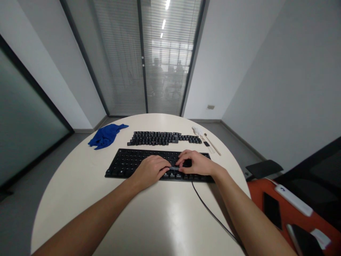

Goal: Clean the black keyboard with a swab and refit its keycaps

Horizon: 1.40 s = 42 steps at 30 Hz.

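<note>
A black keyboard (125, 160) lies on the round table, many of its keycaps off and its key sockets bare. Between my two hands is a long, narrow keycap (174, 168), just over the keyboard's front part. My left hand (150, 170) pinches its left end with thumb and fingers. At the other end, my right hand (197, 163) grips it between thumb and fingers, the other fingers curled over the keyboard. Whether the keycap touches the board I cannot tell. Loose black keycaps (153, 138) stand in rows behind the keyboard.
A crumpled blue cloth (106, 136) lies at the table's back left. At the back right are a thin wooden stick (213, 145), a small black-and-wire tool (206, 144) and white fluff (197, 131). A cable (209, 209) runs toward an orange chair seat (257, 193) holding phones.
</note>
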Motion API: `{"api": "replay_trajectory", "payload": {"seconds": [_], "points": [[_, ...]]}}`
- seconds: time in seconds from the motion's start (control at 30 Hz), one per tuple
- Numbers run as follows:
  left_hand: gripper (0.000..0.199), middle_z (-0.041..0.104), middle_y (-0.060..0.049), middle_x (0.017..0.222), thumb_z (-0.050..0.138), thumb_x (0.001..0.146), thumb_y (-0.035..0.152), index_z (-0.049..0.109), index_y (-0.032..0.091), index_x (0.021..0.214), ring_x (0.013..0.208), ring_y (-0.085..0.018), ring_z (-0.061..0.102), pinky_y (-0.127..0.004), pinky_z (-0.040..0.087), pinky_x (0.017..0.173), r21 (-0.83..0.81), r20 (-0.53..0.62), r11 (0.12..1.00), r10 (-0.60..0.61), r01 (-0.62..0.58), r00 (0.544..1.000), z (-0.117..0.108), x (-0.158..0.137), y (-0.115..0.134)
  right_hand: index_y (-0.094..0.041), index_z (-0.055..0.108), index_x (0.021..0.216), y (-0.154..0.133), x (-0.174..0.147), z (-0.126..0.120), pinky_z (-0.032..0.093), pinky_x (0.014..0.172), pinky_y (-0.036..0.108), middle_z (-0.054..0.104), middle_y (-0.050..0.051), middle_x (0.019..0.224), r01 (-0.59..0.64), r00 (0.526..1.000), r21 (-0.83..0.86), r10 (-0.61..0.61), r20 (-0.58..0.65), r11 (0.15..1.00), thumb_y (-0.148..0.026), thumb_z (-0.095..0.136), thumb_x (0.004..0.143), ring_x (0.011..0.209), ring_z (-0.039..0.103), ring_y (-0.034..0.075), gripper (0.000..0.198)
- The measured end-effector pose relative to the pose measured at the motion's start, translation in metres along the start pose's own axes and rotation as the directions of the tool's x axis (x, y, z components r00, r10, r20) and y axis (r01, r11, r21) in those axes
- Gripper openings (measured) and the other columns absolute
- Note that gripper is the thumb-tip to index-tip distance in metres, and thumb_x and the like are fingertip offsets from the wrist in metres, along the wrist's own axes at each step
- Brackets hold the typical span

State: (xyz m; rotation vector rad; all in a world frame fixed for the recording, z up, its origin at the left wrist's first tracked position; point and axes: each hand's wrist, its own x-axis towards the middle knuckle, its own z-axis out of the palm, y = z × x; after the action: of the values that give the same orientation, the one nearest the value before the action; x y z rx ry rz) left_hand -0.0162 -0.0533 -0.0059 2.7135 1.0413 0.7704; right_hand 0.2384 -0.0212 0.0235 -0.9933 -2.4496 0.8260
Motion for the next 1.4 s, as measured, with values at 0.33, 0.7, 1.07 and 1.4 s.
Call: {"api": "replay_trajectory", "payload": {"seconds": [0.33,0.7,1.07,1.4], "points": [[0.015,0.076,-0.004,0.105,0.059,0.099,0.021,0.072,0.020,0.105,0.099,-0.023,0.068,-0.040,0.051,0.092,-0.018,-0.007,1.000,-0.013,0.013,1.000,0.0006,-0.0005,-0.0004,-0.022,0.078,0.097,0.0013,0.0009,0.0015,0.049,0.091,0.034,0.075,0.001,0.084,0.032,0.999,0.008,-0.031,-0.022,0.999,-0.020,0.074,0.077,0.096,0.067,0.022,0.021],[0.014,0.078,-0.003,0.108,0.063,0.097,0.018,0.074,0.020,0.103,0.100,-0.022,0.070,-0.039,0.052,0.090,-0.049,0.010,0.997,0.056,-0.055,0.998,0.0001,0.0003,-0.0041,-0.024,0.081,0.092,0.0048,0.0001,0.0019,0.048,0.096,0.034,0.075,0.002,0.082,0.059,0.998,0.039,-0.059,-0.002,0.998,-0.024,0.078,0.078,0.107,0.064,0.023,0.014],[0.016,0.077,-0.001,0.112,0.063,0.097,0.019,0.076,0.022,0.107,0.102,-0.020,0.069,-0.036,0.052,0.091,-0.069,0.055,0.994,0.084,-0.081,0.995,-0.0026,0.0007,-0.0081,-0.026,0.082,0.092,0.0058,0.0000,0.0013,0.049,0.095,0.035,0.075,0.004,0.094,0.059,0.998,0.040,-0.059,-0.006,0.997,-0.029,0.081,0.077,0.104,0.065,0.023,0.015],[0.015,0.078,-0.001,0.109,0.065,0.095,0.018,0.077,0.022,0.103,0.098,-0.020,0.070,-0.036,0.052,0.087,-0.013,0.036,0.997,0.080,-0.079,0.996,-0.0026,0.0004,-0.0049,-0.023,0.079,0.093,0.0052,0.0003,0.0021,0.051,0.084,0.031,0.074,0.002,0.087,0.059,0.998,0.049,-0.059,0.001,0.997,-0.025,0.079,0.077,0.089,0.067,0.020,0.016]]}}
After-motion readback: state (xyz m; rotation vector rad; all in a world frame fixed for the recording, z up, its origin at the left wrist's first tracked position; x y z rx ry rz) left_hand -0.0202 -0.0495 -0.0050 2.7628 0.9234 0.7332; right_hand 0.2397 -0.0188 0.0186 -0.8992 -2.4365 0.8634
